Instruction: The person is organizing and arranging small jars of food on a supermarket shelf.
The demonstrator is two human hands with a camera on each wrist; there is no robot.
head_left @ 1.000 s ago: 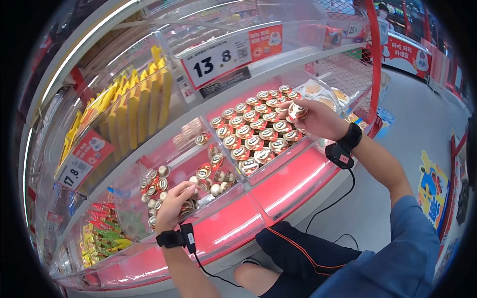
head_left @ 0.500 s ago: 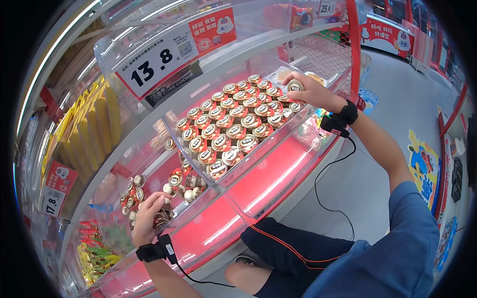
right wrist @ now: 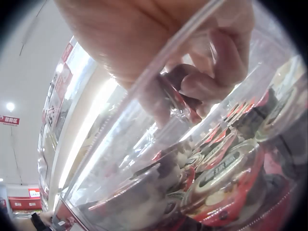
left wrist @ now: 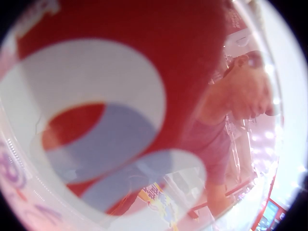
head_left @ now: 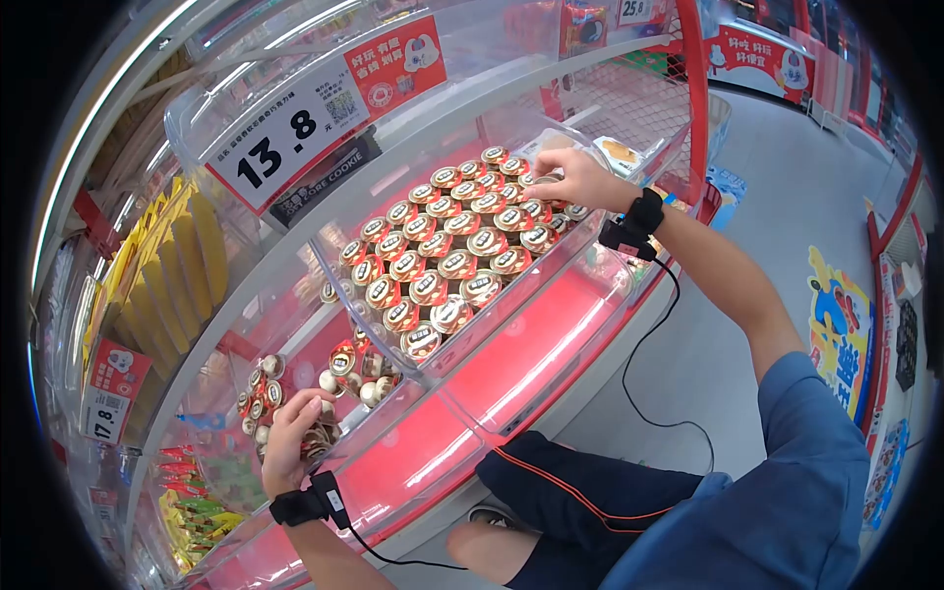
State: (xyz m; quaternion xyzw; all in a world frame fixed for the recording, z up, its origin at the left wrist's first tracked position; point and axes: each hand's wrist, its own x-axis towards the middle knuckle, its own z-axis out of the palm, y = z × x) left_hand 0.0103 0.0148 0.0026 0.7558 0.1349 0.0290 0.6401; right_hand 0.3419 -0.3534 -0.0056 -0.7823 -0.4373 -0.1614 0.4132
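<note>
Rows of round gold-lidded cups [head_left: 457, 264] fill a clear compartment. At its far right corner my right hand [head_left: 588, 183] pinches one cup [head_left: 551, 179], lid seen nearly edge-on, just above the others. The right wrist view shows curled fingers [right wrist: 226, 72] round that cup behind the clear wall, with more cups [right wrist: 224, 168] below. My left hand [head_left: 287, 444], fingers loosely bent, is at the front of the neighbouring compartment beside loose cups [head_left: 264, 398]; no held thing shows. The left wrist view shows no hand, only a blurred red and white surface [left wrist: 192, 29] with reflections.
A 13.8 price sign [head_left: 285, 128] hangs over the compartments. Yellow packs [head_left: 162, 285] stand at left, small red and green packets [head_left: 197, 506] below. A clear divider [head_left: 344, 295] separates the cup compartments; a red post [head_left: 696, 108] rises at right. A cable hangs from my right wrist.
The view has shifted, then steadied. My right hand has moved left and tipped over with its cup, from the compartment's right edge to above the cups. My left hand stays beside the loose cups.
</note>
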